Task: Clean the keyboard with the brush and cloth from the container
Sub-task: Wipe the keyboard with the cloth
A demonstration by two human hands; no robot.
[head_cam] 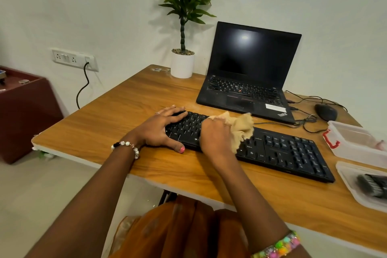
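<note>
A black keyboard (280,151) lies at an angle across the wooden desk (129,98). My left hand (161,130) rests flat on the keyboard's left end, fingers spread, thumb at its front edge. My right hand (215,138) presses a crumpled beige cloth (240,126) onto the keys near the middle. A black brush (371,185) lies in a clear lid or tray (347,182) at the right edge. Behind that tray stands the clear container (354,144) with a red clasp.
An open black laptop (249,73) sits behind the keyboard with a mouse (325,111) and tangled cables to its right. A potted plant (182,65) stands at the desk's back. A dark red cabinet (23,111) is at the left.
</note>
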